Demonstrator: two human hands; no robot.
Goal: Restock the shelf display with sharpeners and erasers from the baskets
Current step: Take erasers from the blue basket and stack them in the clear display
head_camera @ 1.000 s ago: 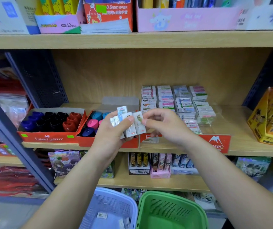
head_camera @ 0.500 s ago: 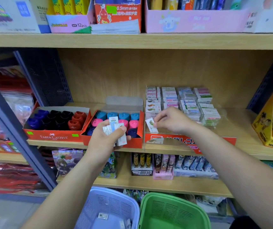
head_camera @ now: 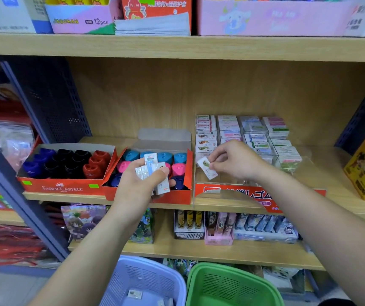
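Now. All places are logged against the clear case [head_camera: 232, 193] on the middle shelf.

Far left of the case: a red box of dark sharpeners [head_camera: 66, 166], rows full. I judge it needs nothing.

Just left of the case: a second red box of blue and pink sharpeners [head_camera: 166, 159], flap up.

In front of that box, left of the case: my left hand [head_camera: 137, 186], fingers and thumb curled round a small bundle of erasers [head_camera: 151, 167]. They stand on end and are fanned. I judge the bundle is parked close to the case as a reserve, so the other hand has a short trip for each piece.

Over the case's front left compartment: my right hand [head_camera: 238, 161], thumb and forefinger pinched on the end of one eraser [head_camera: 206, 168]. It is tilted, lower end toward the slot and not yet set down. Holding it by the end should keep my fingers away from the case wall as it slides in. Stacks at the back of the case stand higher than this front slot, so it likely wants filling.

Below the case, left: a lilac basket [head_camera: 152, 268], with a packet or two on its floor. Directly below: a green basket [head_camera: 232, 286].
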